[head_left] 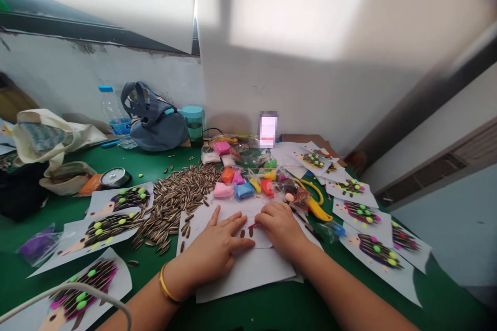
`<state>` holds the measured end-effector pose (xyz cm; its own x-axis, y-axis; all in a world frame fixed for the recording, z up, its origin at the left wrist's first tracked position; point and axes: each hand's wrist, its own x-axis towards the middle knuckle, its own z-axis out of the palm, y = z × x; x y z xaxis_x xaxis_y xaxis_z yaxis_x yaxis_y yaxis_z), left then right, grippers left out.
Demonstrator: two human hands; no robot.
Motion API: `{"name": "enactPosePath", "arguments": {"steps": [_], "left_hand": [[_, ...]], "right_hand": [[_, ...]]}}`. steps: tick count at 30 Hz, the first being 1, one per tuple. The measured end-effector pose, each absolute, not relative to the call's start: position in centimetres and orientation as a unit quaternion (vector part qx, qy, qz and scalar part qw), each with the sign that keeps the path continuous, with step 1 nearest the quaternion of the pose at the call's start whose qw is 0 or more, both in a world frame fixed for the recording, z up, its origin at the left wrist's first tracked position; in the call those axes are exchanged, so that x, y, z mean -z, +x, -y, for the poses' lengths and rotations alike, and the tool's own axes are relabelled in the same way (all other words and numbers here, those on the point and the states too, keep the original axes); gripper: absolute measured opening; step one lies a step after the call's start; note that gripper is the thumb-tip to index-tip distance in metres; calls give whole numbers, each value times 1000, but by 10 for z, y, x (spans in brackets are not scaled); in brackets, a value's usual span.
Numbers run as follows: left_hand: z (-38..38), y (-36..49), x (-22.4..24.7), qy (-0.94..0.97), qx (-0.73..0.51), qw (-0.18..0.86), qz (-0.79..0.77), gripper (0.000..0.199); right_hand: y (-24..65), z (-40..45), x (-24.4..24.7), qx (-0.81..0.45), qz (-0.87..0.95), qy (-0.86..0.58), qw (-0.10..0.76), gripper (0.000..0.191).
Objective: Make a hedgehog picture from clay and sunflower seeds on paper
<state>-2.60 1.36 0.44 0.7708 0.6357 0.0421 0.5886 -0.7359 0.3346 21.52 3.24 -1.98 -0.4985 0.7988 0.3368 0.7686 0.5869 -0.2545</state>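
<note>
Magenta clay strip (pixel 252 226) lay on white sheets (pixel 244 276) between the two hands, its long axis running roughly left to right, its right end at the right fingertips. Starting from the left, there were one bag of purple clay (pixel 38 245), three hedgehog pictures (pixel 103 227), one round tin (pixel 115 178) and a heap of striped sunflower seeds (pixel 174 201), too many to count. Next came the left hand (pixel 213 251), palm down with its fingers spread on the paper, gripping nothing visible. Two brown clay ovals (pixel 251 232) sat just below the strip. The right hand (pixel 280 227), nearer to it, had its fingers bent and bunched at the strip; I could not tell whether they pinched it. Farther right were one yellow-handled tool (pixel 319 210) and at least five more hedgehog pictures, overlapping.
</note>
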Motion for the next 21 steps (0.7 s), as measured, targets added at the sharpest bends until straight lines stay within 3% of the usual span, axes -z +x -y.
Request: {"name": "enactPosePath", "arguments": {"steps": [21], "left_hand": [[-15,-27,-3,930,-81,160,-321,70]], "right_hand": [[199,-23,15,-8,876,-425,229,8]]}}
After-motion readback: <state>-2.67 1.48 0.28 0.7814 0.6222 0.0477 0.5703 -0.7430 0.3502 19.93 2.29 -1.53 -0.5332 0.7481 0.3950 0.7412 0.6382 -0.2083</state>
